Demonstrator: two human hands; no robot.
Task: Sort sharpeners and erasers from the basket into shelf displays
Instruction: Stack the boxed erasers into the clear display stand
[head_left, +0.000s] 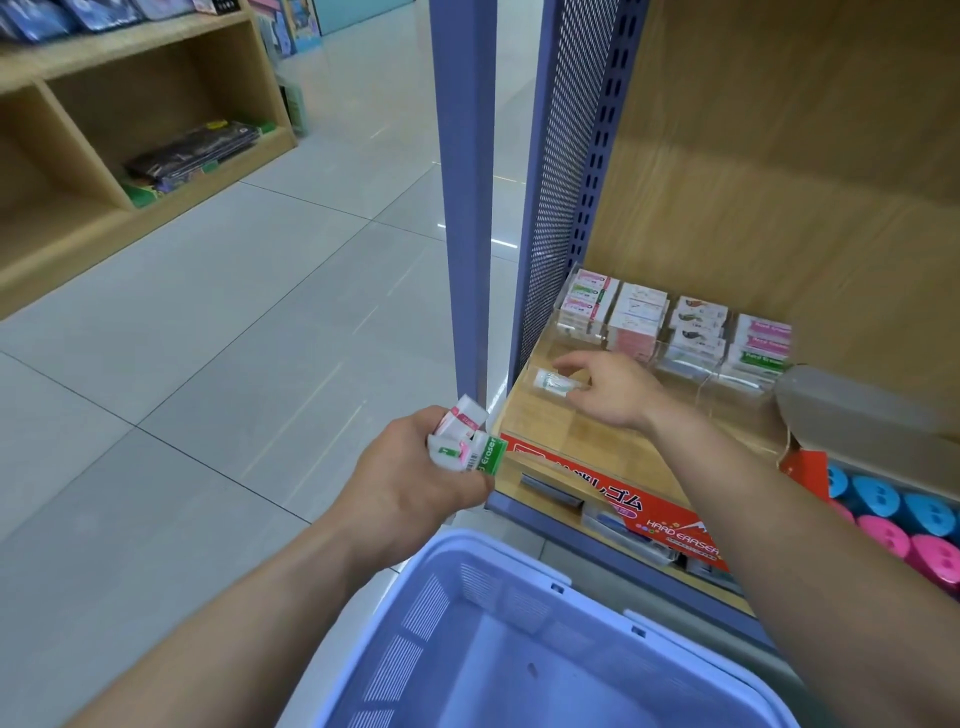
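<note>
Two grips in use, head view. Left grip (415, 483) clamped on a bunch of erasers (465, 441), white with pink and green sleeves, held just beside the purple post (462, 208) and above the far-left corner of the basket (498, 551). Right grip (608, 389) reaching over the shelf (597, 452), fingertips closed on a single eraser (558, 383): clear-wrapped, green-banded, lying level in the front-left compartment of the clear display (691, 371). Some blur here; contact between eraser and compartment floor not discernible. Four stacks of packs (639, 317) side by side at the back of the display, near the wooden rear wall. Red label (670, 514) along the shelf's front edge, lettered "HARD ERASER". Round blue and pink items (883, 519) in a box at far right, kind not discernible. Basket lilac, slotted walls, at bottom centre below both forearms. Tiled floor (208, 312) at left.
</note>
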